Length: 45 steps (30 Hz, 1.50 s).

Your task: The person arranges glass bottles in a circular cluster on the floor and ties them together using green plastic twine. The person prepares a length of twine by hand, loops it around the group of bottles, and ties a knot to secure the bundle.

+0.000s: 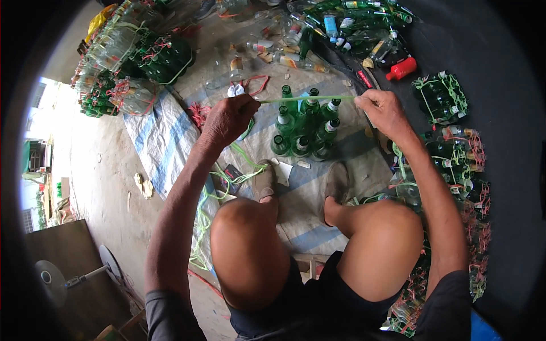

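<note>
A light green plastic cord (304, 99) is stretched nearly level between my two hands. My left hand (232, 116) is closed on its left end, and my right hand (382, 111) pinches its right end. Behind the taut cord and just below it, a cluster of green glass bottles (304, 128) stands upright in front of my shoes, necks up. More loose green cord (242, 153) trails from below my left hand toward my left shoe (264, 181). Whether the cord touches the bottle necks I cannot tell.
A striped woven sheet (170, 136) covers the floor. Tied bundles of bottles (136, 57) are piled at the far left, with more bundles (455, 159) along the right. Loose bottles (364, 28) and a red bottle (402, 69) lie farther off. A fan (77, 278) is at lower left.
</note>
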Motion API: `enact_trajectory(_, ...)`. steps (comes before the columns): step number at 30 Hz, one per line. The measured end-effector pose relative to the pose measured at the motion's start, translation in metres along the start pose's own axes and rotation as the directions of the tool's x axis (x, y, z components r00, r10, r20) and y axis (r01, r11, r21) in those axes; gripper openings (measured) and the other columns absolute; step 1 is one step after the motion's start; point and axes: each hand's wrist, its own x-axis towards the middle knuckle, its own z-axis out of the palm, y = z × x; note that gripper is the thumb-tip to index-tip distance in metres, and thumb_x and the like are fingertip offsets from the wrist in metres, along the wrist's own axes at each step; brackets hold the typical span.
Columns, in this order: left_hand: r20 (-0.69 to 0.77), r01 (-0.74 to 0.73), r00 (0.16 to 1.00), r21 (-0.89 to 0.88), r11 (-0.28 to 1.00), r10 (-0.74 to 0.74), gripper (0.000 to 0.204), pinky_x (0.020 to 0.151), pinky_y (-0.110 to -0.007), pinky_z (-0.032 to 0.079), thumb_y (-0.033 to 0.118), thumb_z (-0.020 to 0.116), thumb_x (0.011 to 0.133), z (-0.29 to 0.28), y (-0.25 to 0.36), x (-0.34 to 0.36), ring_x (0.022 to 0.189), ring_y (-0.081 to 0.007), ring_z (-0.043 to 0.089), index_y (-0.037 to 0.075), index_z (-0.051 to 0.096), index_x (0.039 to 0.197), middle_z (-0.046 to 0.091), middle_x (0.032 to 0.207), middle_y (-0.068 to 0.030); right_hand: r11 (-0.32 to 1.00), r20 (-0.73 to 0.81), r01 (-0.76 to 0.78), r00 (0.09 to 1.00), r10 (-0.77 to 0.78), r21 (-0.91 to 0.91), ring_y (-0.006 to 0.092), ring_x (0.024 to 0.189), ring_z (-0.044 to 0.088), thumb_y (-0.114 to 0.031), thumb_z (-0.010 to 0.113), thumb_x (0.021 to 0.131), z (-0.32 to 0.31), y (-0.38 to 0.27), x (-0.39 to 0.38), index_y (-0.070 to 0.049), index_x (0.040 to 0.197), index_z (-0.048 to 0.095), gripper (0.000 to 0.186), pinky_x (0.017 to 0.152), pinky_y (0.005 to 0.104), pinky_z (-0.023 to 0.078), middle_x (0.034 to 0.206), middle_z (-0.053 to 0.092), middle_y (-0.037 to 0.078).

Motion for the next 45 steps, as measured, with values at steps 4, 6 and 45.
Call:
enact_trajectory(4, -0.016, 0.004, 1.0, 0.019, 1.0, -0.004, 0.018, 0.064, -0.043, 0.051, 0.023, 0.063, 0.092, 0.023, -0.027, 0.037, 0.076, -0.0381, 0.066, 0.005, 0.069, 0.092, 0.067, 0.082, -0.0187, 0.996, -0.012, -0.087, 0.996, 0.088, 0.003, 0.0033, 0.061, 0.042, -0.021, 0.065, 0.094, 0.005, 0.038, 0.025, 0.003, 0.079, 0.063, 0.028, 0.053, 0.0266, 0.036, 0.062, 0.049, -0.003)
enact_trajectory(6, -0.028, 0.029, 0.999, 0.047, 0.998, -0.028, 0.019, 0.064, -0.044, 0.05, 0.024, 0.063, 0.093, 0.036, -0.042, 0.052, 0.075, -0.0383, 0.066, 0.005, 0.069, 0.091, 0.067, 0.082, -0.0192, 0.993, -0.023, -0.122, 0.992, 0.122, 0.013, 0.0033, 0.061, 0.042, -0.022, 0.065, 0.093, 0.015, 0.056, 0.036, 0.003, 0.079, 0.063, 0.028, 0.053, 0.0265, 0.036, 0.061, 0.048, -0.003)
enact_trajectory(45, 0.1, 0.235, 0.969, -0.105, 0.966, -0.225, 0.021, 0.061, -0.043, 0.048, 0.015, 0.056, 0.088, 0.228, -0.185, 0.078, 0.062, -0.0382, 0.061, -0.004, 0.065, 0.087, 0.057, 0.07, -0.0283, 0.846, -0.03, -0.525, 0.848, 0.529, 0.088, 0.0112, 0.077, 0.059, -0.017, 0.057, 0.095, 0.16, 0.262, -0.035, 0.004, 0.092, 0.069, 0.023, 0.07, 0.0297, 0.045, 0.08, 0.067, 0.009)
